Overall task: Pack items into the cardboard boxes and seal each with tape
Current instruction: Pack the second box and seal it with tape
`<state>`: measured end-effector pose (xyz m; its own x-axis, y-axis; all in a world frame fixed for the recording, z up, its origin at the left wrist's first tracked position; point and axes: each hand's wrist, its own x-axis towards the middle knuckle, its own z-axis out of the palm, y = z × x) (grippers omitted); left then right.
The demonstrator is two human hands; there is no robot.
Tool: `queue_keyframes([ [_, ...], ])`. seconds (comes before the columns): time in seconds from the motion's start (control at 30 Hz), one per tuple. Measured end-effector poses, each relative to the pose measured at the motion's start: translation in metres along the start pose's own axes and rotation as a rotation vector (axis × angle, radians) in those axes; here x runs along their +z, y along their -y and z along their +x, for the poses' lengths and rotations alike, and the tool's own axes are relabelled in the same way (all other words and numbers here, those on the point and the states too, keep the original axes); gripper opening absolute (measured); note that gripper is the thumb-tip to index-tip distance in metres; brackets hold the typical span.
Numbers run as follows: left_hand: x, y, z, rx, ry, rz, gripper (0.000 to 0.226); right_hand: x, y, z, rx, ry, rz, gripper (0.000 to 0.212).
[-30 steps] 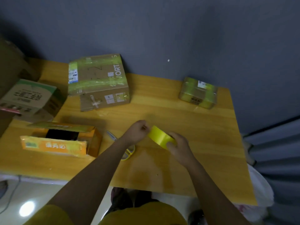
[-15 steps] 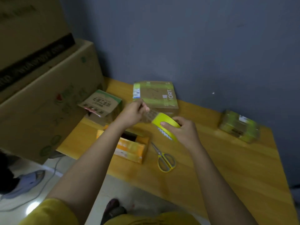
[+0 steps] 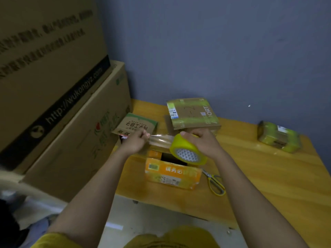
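The open orange box (image 3: 171, 173) on the surface (image 3: 268, 185) showed only a dark interior; its contents could not be made out. Above it, the right hand (image 3: 204, 143) gripped the yellow tape roll (image 3: 187, 151), while the left hand (image 3: 135, 142) fingers pinched the clear strip's (image 3: 160, 140) free end. Scissors (image 3: 215, 184) lay beside the box, partly hidden.

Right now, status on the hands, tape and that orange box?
Left hand pinching pulled tape strip; right hand gripping tape roll. Orange box below, top open, unsealed. Scissors beside it, clear of the hands.
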<state>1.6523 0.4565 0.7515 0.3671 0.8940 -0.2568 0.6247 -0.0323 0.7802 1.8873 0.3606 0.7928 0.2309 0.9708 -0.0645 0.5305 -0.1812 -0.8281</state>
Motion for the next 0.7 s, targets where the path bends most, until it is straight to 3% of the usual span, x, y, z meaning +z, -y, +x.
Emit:
queue_keyframes([
  [0.1, -0.007, 0.018, 0.000, -0.027, -0.008, -0.005, 0.024, 0.009, 0.009, 0.005, 0.051, 0.097, -0.176, 0.045],
  [0.23, -0.022, 0.029, 0.002, 0.030, -0.002, 0.001, 0.021, 0.015, 0.007, 0.008, 0.075, 0.146, -0.476, 0.064],
  [0.43, -0.019, 0.043, 0.006, -0.038, 0.059, -0.024, 0.019, 0.023, 0.010, 0.018, 0.124, 0.179, -0.432, 0.070],
  [0.63, -0.007, 0.046, 0.006, -0.110, 0.136, -0.240, 0.030, 0.022, 0.005, 0.020, 0.145, 0.205, -0.354, 0.093],
  [0.7, -0.003, 0.043, 0.006, -0.123, 0.190, -0.295, 0.036, 0.018, 0.006, 0.020, 0.159, 0.195, -0.329, 0.088],
])
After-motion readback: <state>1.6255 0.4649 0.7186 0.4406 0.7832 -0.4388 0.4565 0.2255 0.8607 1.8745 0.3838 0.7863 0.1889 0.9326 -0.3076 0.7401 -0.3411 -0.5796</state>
